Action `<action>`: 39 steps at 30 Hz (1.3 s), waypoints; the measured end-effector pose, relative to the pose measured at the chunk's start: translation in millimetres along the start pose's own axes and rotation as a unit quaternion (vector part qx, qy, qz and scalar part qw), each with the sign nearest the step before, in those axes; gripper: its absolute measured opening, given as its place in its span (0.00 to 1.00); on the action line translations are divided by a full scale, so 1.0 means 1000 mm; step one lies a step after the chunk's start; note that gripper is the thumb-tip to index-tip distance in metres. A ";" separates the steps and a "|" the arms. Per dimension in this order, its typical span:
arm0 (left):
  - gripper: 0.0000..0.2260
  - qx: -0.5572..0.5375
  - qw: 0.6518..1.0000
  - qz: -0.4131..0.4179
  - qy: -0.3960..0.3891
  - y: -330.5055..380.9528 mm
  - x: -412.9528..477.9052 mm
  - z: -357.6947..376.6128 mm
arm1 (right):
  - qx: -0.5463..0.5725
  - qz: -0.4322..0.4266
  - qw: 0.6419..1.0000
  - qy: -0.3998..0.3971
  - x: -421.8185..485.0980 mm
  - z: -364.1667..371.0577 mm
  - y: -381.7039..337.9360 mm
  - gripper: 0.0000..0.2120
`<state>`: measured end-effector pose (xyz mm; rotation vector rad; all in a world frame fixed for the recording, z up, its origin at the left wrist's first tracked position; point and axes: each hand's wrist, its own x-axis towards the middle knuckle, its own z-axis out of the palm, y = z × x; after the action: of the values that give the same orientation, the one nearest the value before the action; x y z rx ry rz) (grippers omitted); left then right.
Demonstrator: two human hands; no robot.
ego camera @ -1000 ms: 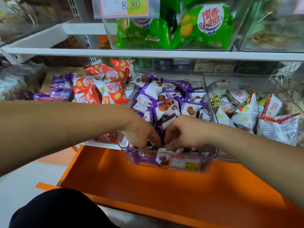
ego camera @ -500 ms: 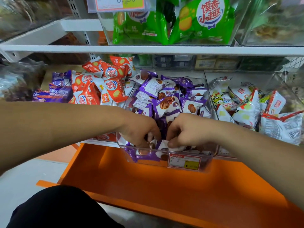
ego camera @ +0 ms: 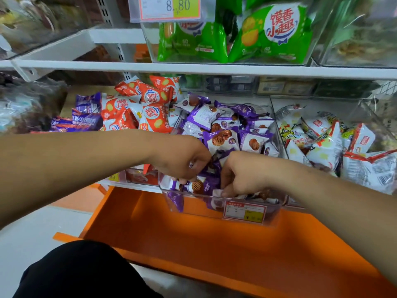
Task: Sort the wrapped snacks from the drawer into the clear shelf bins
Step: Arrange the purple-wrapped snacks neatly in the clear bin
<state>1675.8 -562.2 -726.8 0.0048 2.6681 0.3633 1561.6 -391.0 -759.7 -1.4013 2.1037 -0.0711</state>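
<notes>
1. Orange drawer [ego camera: 214, 244]: lying open and bare below the shelves, taking up the lower middle of the view.
2. White shelf board [ego camera: 193, 68]: running across the upper part, carrying a clear bin of green packets [ego camera: 272, 33] with a price tag [ego camera: 169, 7] reading 8.80 clipped to its front.
3. Clear bin [ego camera: 272, 211]: sitting on the lower shelf just above the drawer, front edge overhanging it, wearing a red and yellow label [ego camera: 245, 212] (print too small to read).
4. Purple snack packets [ego camera: 223, 136]: piling up inside the clear bin, heaped toward the back, a few lying flat at the front wall.
5. Orange packets [ego camera: 150, 112]: heaping in the bin just to the left of the purple ones, with a few darker purple bags [ego camera: 86, 117] beyond them.
6. White packets [ego camera: 322, 145]: filling the bin to the right.
7. Left hand [ego camera: 182, 158]: reaching down into the front of the clear bin, fingers curling closed around purple snack packets.
8. Right hand [ego camera: 242, 173]: reaching in beside the left, nearly touching it, fingers curling narrow and pinching a white-edged packet at the front.
</notes>
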 end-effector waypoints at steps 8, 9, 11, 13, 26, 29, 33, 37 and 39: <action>0.11 -0.086 0.996 -0.005 0.036 0.001 -0.011 -0.003 | -0.047 -0.001 0.998 0.053 -0.010 0.001 -0.005 0.12; 0.12 -0.078 0.996 -0.003 0.047 0.002 -0.012 -0.003 | -0.008 -0.004 0.998 0.065 -0.012 -0.003 -0.003 0.12; 0.13 -0.086 0.993 -0.002 0.076 0.002 -0.015 -0.005 | 0.092 -0.007 0.990 0.103 -0.016 -0.009 0.003 0.10; 0.11 -0.121 0.989 -0.003 0.087 -0.001 -0.016 -0.007 | 0.219 -0.012 0.970 0.108 -0.019 -0.011 0.007 0.15; 0.10 -0.332 0.935 -0.033 0.123 -0.002 -0.022 -0.018 | 0.517 -0.034 0.852 0.074 -0.017 0.006 -0.006 0.20; 0.13 -0.322 0.937 -0.029 0.133 -0.005 -0.024 -0.017 | 0.566 -0.007 0.821 0.074 -0.017 0.006 -0.010 0.16; 0.13 -0.241 0.961 -0.001 0.133 -0.007 -0.030 -0.013 | 0.610 0.005 0.790 0.059 -0.017 0.005 -0.010 0.15; 0.11 -0.143 0.985 0.013 0.090 -0.008 -0.036 -0.015 | 0.462 -0.013 0.884 0.069 -0.017 0.001 -0.006 0.20; 0.12 -0.075 0.994 0.019 0.076 -0.007 -0.037 -0.015 | 0.362 -0.031 0.924 0.118 -0.015 -0.002 -0.011 0.19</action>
<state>1702.6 -574.9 -699.5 -0.0204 2.7855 0.5989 1573.2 -383.8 -747.7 -1.0243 1.8999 -0.9830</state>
